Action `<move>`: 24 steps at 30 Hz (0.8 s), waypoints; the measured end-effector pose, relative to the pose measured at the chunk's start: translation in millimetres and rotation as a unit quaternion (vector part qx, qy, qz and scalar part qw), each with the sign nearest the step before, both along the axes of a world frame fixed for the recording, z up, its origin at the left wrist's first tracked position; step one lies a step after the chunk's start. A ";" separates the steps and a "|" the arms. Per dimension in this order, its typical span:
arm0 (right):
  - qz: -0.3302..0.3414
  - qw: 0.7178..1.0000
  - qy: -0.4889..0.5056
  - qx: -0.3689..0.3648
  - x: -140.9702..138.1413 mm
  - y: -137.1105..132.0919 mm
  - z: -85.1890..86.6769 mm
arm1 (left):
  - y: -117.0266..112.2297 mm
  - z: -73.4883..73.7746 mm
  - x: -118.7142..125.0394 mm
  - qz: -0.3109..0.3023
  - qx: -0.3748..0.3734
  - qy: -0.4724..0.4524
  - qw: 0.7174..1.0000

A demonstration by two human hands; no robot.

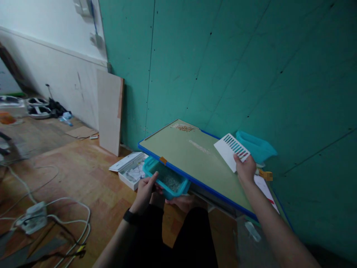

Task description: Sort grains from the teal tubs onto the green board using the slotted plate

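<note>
My left hand (145, 190) grips the near side of a blue plastic tub (182, 189), thumb over its rim. Loose greyish material lies in the tub, which sits just under the front edge of a low table (164, 145) with a blue border. Above the table's right part, my right hand (245, 169) pinches a flat white slotted plate (226, 152) by its lower right side. A pale streak of fine grains (199, 147) runs across the middle of the tabletop. At its far left corner lies a patch of small brown grains (184, 128).
A second blue tub (255, 147) stands at the table's right back, near white paper (263, 188). An open white box (129, 180) lies on the floor left of the table. A board (108, 111) leans on the wall. Cables surround a white power strip (35, 217).
</note>
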State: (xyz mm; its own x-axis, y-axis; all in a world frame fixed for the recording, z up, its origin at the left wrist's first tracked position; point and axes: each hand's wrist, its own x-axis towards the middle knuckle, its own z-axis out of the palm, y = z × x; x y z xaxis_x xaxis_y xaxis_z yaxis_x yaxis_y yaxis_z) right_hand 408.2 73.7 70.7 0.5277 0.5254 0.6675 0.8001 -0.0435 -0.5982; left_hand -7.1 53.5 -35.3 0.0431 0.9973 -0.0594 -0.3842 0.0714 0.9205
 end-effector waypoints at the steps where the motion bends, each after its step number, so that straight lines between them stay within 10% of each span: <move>1: -0.015 1.000 0.000 -0.010 1.9 4.2 -1.8 | -0.4 0.5 0.3 -0.004 0.004 0.004 1.000; 24: 0.060 0.989 -0.016 -0.133 -85.9 43.6 -6.2 | -6.1 7.8 4.4 -0.006 0.006 0.011 1.000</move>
State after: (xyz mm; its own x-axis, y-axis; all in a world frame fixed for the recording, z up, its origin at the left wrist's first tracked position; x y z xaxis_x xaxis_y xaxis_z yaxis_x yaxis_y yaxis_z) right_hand 322.3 117.3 64.5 0.4314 0.7429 0.5119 0.8274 -0.0996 -0.5527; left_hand -2.7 47.4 -27.6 0.0528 0.9975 -0.0476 -0.3623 0.0636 0.9299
